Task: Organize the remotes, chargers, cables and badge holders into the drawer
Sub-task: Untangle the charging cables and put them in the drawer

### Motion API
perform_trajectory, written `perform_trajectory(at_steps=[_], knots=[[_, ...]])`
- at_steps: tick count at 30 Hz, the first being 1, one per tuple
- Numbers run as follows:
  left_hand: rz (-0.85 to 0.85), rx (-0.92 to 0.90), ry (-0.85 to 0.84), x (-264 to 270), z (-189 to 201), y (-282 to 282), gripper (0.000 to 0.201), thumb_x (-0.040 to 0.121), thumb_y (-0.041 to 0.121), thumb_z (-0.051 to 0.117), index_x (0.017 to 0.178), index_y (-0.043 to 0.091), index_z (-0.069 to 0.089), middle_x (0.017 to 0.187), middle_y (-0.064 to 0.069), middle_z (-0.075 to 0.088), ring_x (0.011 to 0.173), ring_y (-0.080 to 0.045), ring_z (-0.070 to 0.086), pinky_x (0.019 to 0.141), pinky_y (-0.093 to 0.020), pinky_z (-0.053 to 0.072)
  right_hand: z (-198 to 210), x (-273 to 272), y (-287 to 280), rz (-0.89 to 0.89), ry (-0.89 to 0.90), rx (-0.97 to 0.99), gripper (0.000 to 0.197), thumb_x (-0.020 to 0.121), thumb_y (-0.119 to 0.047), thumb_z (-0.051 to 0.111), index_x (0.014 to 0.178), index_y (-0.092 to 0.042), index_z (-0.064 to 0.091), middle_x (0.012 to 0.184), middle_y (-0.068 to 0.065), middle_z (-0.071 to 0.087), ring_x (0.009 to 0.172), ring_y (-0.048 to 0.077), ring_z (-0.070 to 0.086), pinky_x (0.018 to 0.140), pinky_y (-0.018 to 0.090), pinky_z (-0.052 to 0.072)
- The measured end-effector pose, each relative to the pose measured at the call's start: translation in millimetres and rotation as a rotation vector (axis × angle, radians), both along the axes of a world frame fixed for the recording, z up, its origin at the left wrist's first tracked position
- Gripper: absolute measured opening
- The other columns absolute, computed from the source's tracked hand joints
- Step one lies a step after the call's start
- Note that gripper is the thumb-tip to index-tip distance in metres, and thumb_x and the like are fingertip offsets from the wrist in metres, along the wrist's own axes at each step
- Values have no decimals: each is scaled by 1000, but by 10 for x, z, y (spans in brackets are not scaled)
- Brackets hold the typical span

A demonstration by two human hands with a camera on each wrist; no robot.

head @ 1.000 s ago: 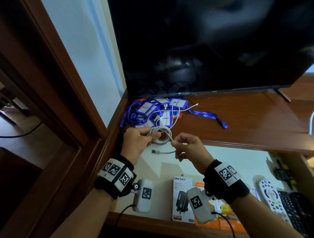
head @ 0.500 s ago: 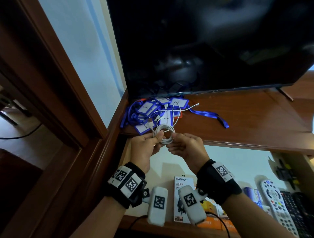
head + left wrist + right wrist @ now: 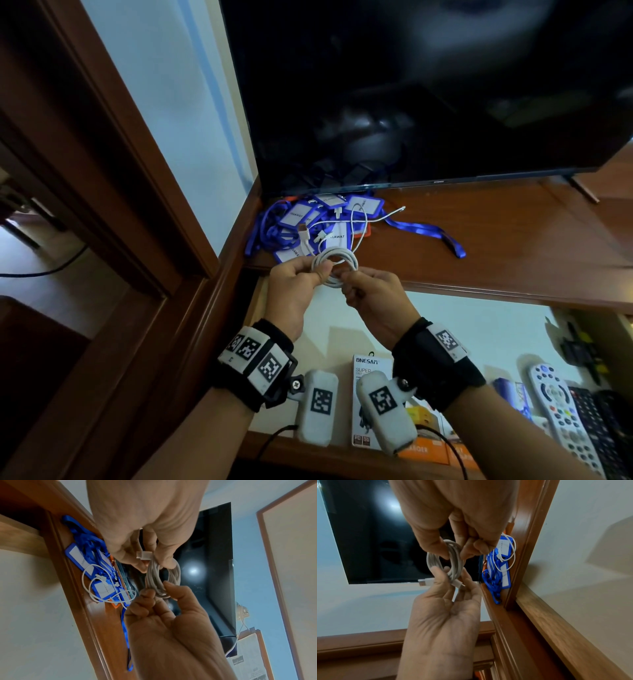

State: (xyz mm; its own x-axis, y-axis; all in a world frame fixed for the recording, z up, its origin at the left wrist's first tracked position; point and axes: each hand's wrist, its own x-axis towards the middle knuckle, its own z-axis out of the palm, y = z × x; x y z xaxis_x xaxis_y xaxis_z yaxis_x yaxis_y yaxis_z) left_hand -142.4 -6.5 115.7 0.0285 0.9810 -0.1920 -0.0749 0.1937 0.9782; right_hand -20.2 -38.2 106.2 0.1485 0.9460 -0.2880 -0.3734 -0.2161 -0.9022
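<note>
Here, the coiled white cable (image 3: 335, 270) is being held between both hands, just in front of the bench (image 3: 496, 246) edge and above the open drawer (image 3: 462, 329). The left hand (image 3: 293, 291) is pinching one side of the coil, its thumb and fingers (image 3: 436, 577) curled round the strands, with both plug ends poking out beside them in the right wrist view. The right hand (image 3: 375, 301) is gripping the opposite side of the coil, its thumb and fingers (image 3: 150, 595) closed on the loops.

Behind the coil, on the bench, a heap of blue badge holders (image 3: 301, 219) is lying with its lanyards tangled, and a loose white cable (image 3: 356, 222) is trailing across the top of the heap. One blue lanyard (image 3: 428, 233) is stretching away from the heap to the right. Further back from the coil, a dark television screen (image 3: 428, 102) is standing on the bench.

Below the coil, in the drawer, boxed chargers (image 3: 364, 370) are lying at the near edge, partly hidden by the wrist cameras, and to the right of them a white remote (image 3: 558, 411) is lying beside darker remotes (image 3: 603, 421).
</note>
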Motion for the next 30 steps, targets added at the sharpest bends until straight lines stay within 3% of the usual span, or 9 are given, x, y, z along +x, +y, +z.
perform_trajectory(at_steps=[5, 9, 12, 17, 20, 23, 26, 28, 30], knots=[[11, 24, -23, -39, 6, 4, 8, 82, 5, 68, 78, 11, 71, 82, -14, 68, 79, -22, 59, 79, -37, 49, 25, -26, -13, 37, 11, -4, 18, 86, -2, 56, 92, 11, 66, 55, 10, 50, 50, 17, 39, 50, 27, 28], [-54, 42, -67, -65, -13, -23, 6, 85, 1, 63, 85, 6, 67, 78, -8, 67, 66, -9, 59, 61, -16, 45, 37, -6, -24, 64, 29, -49, 15, 86, -3, 57, 86, 8, 67, 58, 14, 54, 51, 21, 44, 48, 27, 33], [-144, 56, -135, -90, 0, -39, 9, 85, 0, 60, 81, 6, 65, 69, 0, 67, 58, -2, 59, 56, -11, 44, 71, 0, -30, 81, 43, -70, 14, 85, -4, 57, 78, 3, 67, 58, 14, 54, 51, 22, 44, 49, 29, 33], [-321, 53, -131, -189, -29, -1, 22, 74, 22, 63, 81, 1, 64, 71, -1, 65, 68, -7, 59, 69, -16, 45, 110, 17, -22, 158, 49, -101, 19, 84, -7, 55, 71, -1, 68, 60, 14, 51, 49, 20, 43, 49, 28, 33], [-384, 45, -121, -243, -63, 37, 15, 77, 20, 69, 76, 5, 68, 74, -7, 63, 75, -15, 58, 76, -24, 46, 121, -4, -17, 214, 58, -155, 24, 81, -9, 53, 62, -5, 68, 60, 13, 48, 49, 18, 41, 46, 25, 32], [-428, 38, -131, -287, -48, 61, 19, 79, 19, 64, 84, 2, 67, 78, -11, 62, 75, -15, 58, 74, -22, 47, 135, -25, -12, 260, 55, -183, 24, 79, -9, 53, 61, -8, 69, 60, 12, 49, 49, 18, 41, 45, 23, 32], [-413, -1, -38, -271, 1, 43, 11, 87, 11, 57, 84, 2, 63, 67, -1, 60, 58, -6, 49, 58, -18, 34, 162, 0, -9, 231, -111, -172, 13, 77, -5, 59, 70, -3, 70, 62, 14, 55, 49, 18, 44, 48, 26, 34], [-410, -37, 37, -264, -16, 42, 13, 90, 9, 55, 87, 5, 66, 68, -2, 57, 59, -7, 41, 55, -19, 27, 118, 17, 6, 158, -328, -105, 6, 75, -2, 66, 81, -3, 66, 67, 13, 58, 50, 17, 47, 48, 25, 36], [-409, -71, 72, -283, -30, 51, 14, 89, 13, 59, 89, 3, 69, 74, -6, 59, 66, -11, 42, 57, -21, 28, 46, 21, 15, 65, -537, 85, 22, 71, -2, 73, 87, -12, 63, 69, 4, 58, 56, 14, 49, 51, 23, 40]])
